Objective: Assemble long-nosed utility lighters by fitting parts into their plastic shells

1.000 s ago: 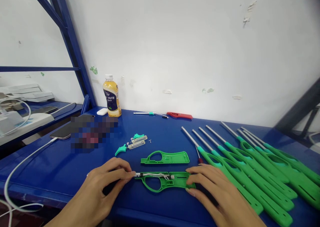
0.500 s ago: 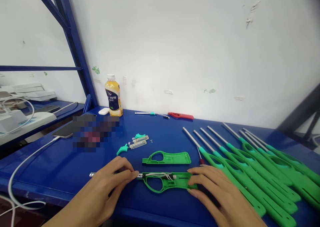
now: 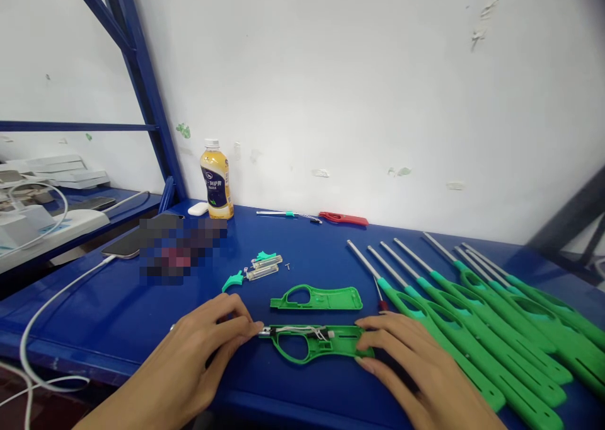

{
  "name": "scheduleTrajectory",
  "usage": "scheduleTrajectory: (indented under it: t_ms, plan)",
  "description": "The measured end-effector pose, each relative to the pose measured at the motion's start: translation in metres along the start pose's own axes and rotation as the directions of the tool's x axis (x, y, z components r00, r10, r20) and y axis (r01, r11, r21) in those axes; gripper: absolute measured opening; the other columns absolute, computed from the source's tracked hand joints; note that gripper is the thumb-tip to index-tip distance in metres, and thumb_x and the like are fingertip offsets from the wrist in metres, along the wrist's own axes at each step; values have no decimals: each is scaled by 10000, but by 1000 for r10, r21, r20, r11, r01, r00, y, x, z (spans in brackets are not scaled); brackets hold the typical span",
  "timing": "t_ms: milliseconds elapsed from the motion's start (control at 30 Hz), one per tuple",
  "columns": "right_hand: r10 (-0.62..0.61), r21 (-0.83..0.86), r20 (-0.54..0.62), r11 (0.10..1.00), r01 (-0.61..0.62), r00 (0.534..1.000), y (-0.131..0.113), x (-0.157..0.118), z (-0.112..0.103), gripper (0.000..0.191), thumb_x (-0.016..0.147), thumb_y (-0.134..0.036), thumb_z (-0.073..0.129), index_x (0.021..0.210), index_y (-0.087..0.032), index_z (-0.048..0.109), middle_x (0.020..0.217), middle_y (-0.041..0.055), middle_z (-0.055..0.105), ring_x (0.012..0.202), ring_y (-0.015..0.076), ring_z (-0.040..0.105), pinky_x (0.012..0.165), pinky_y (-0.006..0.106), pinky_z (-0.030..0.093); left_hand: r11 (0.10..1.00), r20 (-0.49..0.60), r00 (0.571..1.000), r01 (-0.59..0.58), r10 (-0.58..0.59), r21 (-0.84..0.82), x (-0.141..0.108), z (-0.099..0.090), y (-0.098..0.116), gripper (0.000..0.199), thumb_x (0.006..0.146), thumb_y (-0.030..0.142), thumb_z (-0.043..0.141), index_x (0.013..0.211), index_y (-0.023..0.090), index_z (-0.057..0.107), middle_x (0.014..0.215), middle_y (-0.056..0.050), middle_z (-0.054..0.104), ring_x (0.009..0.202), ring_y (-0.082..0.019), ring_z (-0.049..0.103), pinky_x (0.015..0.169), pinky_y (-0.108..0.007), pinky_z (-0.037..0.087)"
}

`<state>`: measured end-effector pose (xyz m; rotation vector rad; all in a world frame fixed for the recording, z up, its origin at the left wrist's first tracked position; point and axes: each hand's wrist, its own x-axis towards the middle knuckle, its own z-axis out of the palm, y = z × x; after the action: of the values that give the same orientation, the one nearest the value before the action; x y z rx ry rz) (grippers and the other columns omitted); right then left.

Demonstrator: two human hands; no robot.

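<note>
My left hand [image 3: 208, 342] pinches the metal tube [image 3: 265, 332] of a gas lighter at the left end of an open green half shell [image 3: 338, 348]. White wires [image 3: 297, 330] and a black part [image 3: 319, 335] lie inside that shell. At its right end, my right hand [image 3: 409, 357] grips the shell between thumb and fingers. The matching green half shell [image 3: 338, 299] lies just behind, inner side up. Beyond it are clear fuel tanks [image 3: 263, 272], teal triggers [image 3: 233, 281] and a small screw [image 3: 287, 267].
Several assembled green lighters [image 3: 472, 329] lie at the right, with a red-handled screwdriver [image 3: 382, 305] beside them. Along the wall are a red shell [image 3: 344, 219], a tube with wires [image 3: 276, 214] and a drink bottle [image 3: 217, 184]. A phone [image 3: 127, 244] on a white cable lies left.
The view has shifted slightly. Both hands keep their places on the tube and the shell; less of the tube's far left end shows past my left hand.
</note>
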<state>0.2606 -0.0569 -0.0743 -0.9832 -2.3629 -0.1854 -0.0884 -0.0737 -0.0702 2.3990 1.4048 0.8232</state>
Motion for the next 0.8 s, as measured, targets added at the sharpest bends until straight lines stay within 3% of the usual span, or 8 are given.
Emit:
scheduleTrajectory:
  t_ms: [233,567,700,800]
  plan:
    - [17,24,-9,1000,-17,1000,-2,-1,0,266,1161,-372,510,1067,-285,743,1145,50,822,1102,221,815,1011,327,657,1000,-21,999,-31,31,-5,1,1,-1,359,1166,249,432,1080,271,780,1082,-43,701,932,-185,694,823,-271,552]
    - [9,0,-13,1000,-9,1000,-1,1,-2,280,1163,-404,507,1078,-287,747,1144,47,827,1085,223,821,956,321,678,1000,34,999,12,-12,-15,0,4,2,353,1175,223,392,1106,275,734,1095,-26,648,933,-166,659,797,-260,517]
    - [13,5,-16,1000,-13,1000,-3,2,0,281,1159,-404,513,1073,-288,754,1157,45,828,1093,226,821,961,318,677,1000,5,1000,-10,10,16,0,4,2,326,1163,194,396,1132,285,708,1078,-13,641,986,-172,655,866,-243,543]
    - [20,9,-14,1000,-20,1000,-3,1,1,276,1155,-404,521,1077,-289,759,1161,45,830,1093,231,822,960,322,680,996,-24,998,-52,54,79,-2,5,-1,326,1138,179,445,1313,322,680,1149,-18,658,1088,-196,658,985,-264,555]
